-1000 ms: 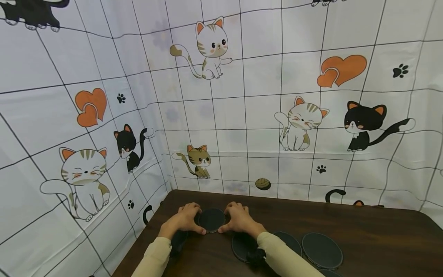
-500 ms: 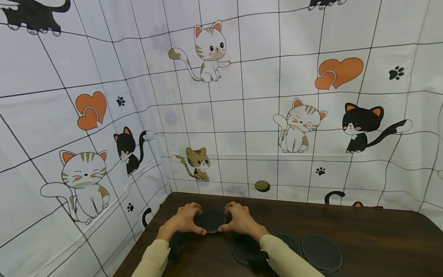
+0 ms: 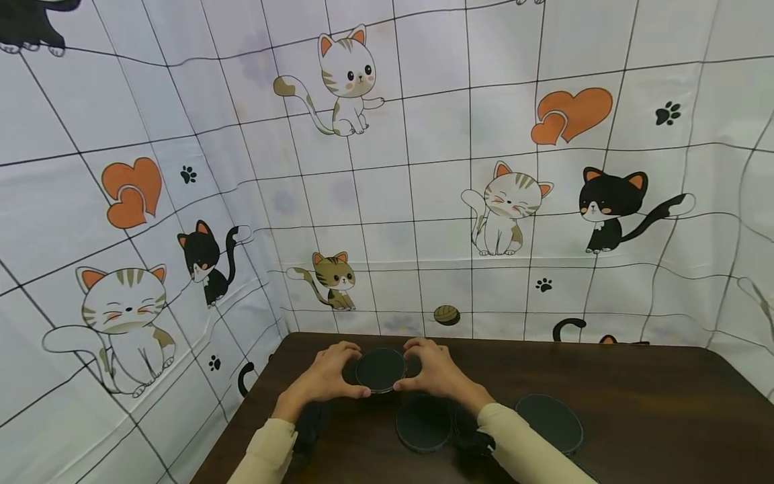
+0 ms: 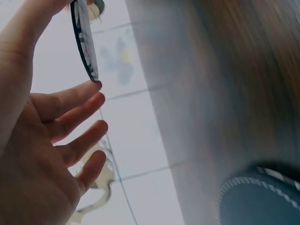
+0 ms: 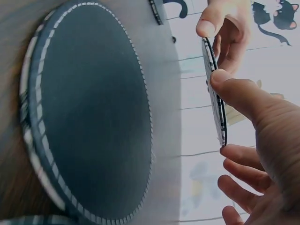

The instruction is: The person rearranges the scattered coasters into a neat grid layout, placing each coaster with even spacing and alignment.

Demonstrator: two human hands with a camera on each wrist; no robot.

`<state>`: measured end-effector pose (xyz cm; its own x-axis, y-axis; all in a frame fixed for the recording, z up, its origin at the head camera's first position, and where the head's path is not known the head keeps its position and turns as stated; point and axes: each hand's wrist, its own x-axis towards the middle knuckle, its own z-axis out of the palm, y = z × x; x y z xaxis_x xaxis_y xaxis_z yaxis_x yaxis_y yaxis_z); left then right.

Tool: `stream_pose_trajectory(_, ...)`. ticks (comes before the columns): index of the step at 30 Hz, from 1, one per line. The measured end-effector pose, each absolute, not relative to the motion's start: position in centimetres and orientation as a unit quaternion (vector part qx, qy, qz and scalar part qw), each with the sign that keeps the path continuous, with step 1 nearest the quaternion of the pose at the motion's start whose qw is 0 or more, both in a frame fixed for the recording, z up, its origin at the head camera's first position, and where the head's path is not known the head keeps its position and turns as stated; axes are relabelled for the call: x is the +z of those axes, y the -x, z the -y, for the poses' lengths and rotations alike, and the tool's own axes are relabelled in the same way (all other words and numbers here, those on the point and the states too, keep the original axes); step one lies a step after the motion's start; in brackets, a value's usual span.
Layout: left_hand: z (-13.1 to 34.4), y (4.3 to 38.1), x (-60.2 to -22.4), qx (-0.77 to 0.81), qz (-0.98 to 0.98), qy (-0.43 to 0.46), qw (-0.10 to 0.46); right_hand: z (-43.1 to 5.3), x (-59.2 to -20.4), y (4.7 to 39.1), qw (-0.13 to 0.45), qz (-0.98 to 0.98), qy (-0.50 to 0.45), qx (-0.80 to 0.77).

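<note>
Both hands hold a round dark coaster (image 3: 381, 370) by opposite edges, close over the far left part of the table. My left hand (image 3: 332, 373) pinches its left side between thumb and fingertips; my right hand (image 3: 438, 373) does likewise on the right. Seen edge-on in the right wrist view, the thin held coaster (image 5: 216, 98) sits above the table, between the thumbs and index fingertips. The other fingers are spread apart below it. In the left wrist view only part of the held coaster (image 4: 84, 42) shows, at the top.
On the brown table (image 3: 653, 403) lie more coasters: one (image 3: 424, 423) just nearer than the hands, another (image 3: 550, 423) beyond the right sleeve. A coaster with pale edge stitching (image 4: 262, 201) lies below the left hand. A cat-print curtain (image 3: 423, 202) hangs behind and left.
The hands have raised the coaster from the table and shifted it slightly right and nearer to another coaster in the head view. The head view has turned a little to the right.
</note>
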<state>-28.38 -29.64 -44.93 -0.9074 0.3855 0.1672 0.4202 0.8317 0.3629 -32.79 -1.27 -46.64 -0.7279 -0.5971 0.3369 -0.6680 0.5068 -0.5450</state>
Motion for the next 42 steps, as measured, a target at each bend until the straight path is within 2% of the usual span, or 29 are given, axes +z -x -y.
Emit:
stream_pose_trajectory(10,26.1,26.8,-42.7,-0.202,0.946,0.241,0.08,-2.6,-44.4,30.9,0.088,0.844,-0.385,0.362)
stream_pose_trajectory(19,23.2,25.0,-41.9,-0.2,0.94,0.257,0.102,-6.0,-44.2,29.4,0.085,0.836,-0.393,0.374)
stream_pose_trajectory(26,21.0,24.3,-42.1,-0.207,0.932,0.273,0.115,-8.4,-44.3,28.2,0.111,0.84,-0.39,0.361)
stream_pose_trajectory(42,17.3,22.8,-43.4,-0.252,0.917,0.3,0.076,-13.2,-44.8,25.6,0.143,0.844,-0.385,0.345)
